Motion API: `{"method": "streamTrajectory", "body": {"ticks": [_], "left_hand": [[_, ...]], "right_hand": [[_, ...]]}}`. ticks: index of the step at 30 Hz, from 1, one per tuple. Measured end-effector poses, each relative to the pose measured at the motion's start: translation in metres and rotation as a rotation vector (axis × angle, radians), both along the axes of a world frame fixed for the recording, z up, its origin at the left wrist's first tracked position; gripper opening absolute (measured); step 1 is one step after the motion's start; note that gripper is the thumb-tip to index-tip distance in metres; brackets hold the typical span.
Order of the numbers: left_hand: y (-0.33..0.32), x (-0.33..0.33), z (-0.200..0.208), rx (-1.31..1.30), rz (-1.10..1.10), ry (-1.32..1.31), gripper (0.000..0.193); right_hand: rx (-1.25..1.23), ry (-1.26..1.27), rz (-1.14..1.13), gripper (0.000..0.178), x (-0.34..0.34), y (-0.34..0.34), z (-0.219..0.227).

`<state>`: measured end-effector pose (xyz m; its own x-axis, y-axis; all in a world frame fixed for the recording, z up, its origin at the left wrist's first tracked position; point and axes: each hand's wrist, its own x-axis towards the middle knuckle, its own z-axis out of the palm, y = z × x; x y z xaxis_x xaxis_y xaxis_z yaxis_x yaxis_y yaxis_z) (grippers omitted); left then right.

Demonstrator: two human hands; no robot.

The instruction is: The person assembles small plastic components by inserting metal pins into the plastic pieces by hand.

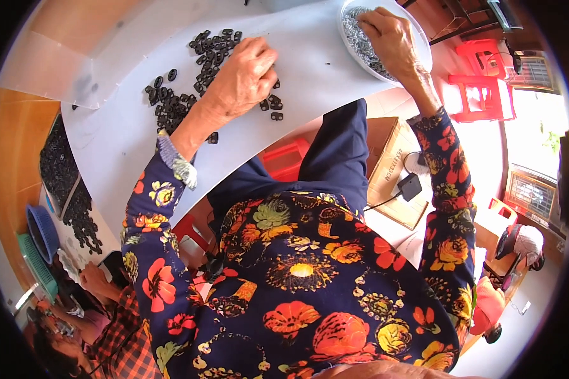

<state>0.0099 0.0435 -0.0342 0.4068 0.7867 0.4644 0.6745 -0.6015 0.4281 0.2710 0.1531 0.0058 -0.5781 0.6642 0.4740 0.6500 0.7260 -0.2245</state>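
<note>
In the head view, the person's left hand [243, 77] is hanging over the white counter [303, 57], close to the loose black pieces [212, 45] lying there in scattered heaps. Its fingers are holding a curled shape; from here I can't tell whether they are gripping a piece. The right hand [391, 43] is hovering over the round white bowl [425, 53], its fingers bunched at the small silvery metal bits [359, 43] sitting inside; whether they are pinching any, I can't tell.

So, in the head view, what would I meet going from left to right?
Blue basket, small black parts heaped left of centre, left fingers, white bowl, red stools on the right.
</note>
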Motion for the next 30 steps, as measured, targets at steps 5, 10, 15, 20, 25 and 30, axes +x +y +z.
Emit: {"method": "streamTrajectory", "body": {"ticks": [5, 10, 15, 20, 25, 30], "left_hand": [[-0.027, -0.018, 0.013, -0.098, 0.113, -0.063, 0.013], [-0.037, -0.005, 0.023, -0.07, 0.098, -0.283, 0.013], [-0.044, 0.004, 0.023, -0.067, 0.123, -0.441, 0.01], [-0.049, 0.003, 0.024, -0.367, 0.257, -0.697, 0.003], [-0.045, 0.006, 0.027, -0.464, 0.27, -0.994, 0.008], [-0.044, 0.001, 0.021, -0.51, 0.285, -1.1, 0.01]], "right_hand": [[-0.226, 0.107, 0.164, 0.012, -0.06, -0.029, 0.037], [-0.083, 0.114, 0.361, 0.009, -0.091, -0.021, -0.013], [-0.302, -0.039, 0.282, 0.015, -0.095, -0.02, -0.009], [-0.299, 0.05, 0.261, 0.015, -0.088, -0.016, 0.007], [-0.409, 0.003, 0.338, 0.013, -0.086, -0.023, 0.021], [-0.529, 0.1, 0.287, 0.012, -0.081, -0.032, 0.042]]}}
